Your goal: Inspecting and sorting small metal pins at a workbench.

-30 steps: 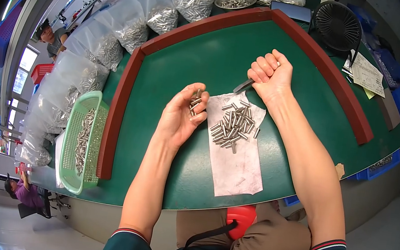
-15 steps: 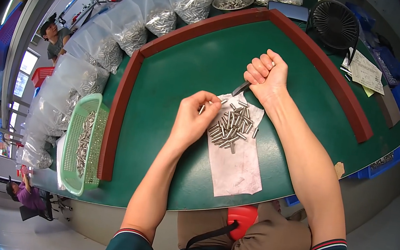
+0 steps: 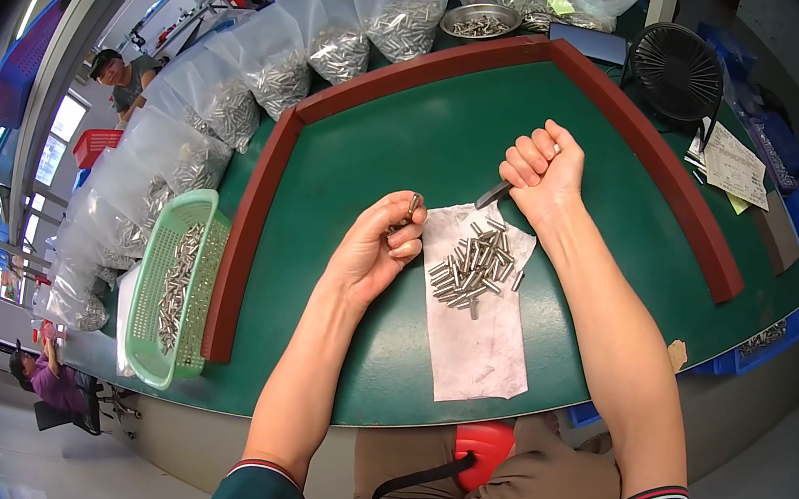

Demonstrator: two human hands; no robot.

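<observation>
A pile of small metal pins (image 3: 474, 264) lies on a whitish, stained cloth (image 3: 481, 361) on the green work table. To the left of the pile, my left hand (image 3: 378, 247) is raised, thumb and fingers closed on a metal pin (image 3: 413, 205). My right hand (image 3: 546, 173), above the cloth's far right corner, is a fist around a dark flat-bladed tool (image 3: 493, 195). Its blade points down and left toward the cloth; the fingers hide its handle. A small pale end shows at the top of that fist, too small to identify.
A dark red raised border (image 3: 423, 73) rings the table (image 3: 362, 154). Beyond it stand clear bags of pins (image 3: 403, 28), a metal bowl (image 3: 480, 23) and a black fan (image 3: 675, 72). A green basket of pins (image 3: 153, 278) stands left, papers (image 3: 733, 170) right. Two people are farther off left.
My left hand has drawn back from the pile's edge and turned over, lifting a pin in its fingertips. My right fist keeps the tool in much the same place. The view has shifted slightly.
</observation>
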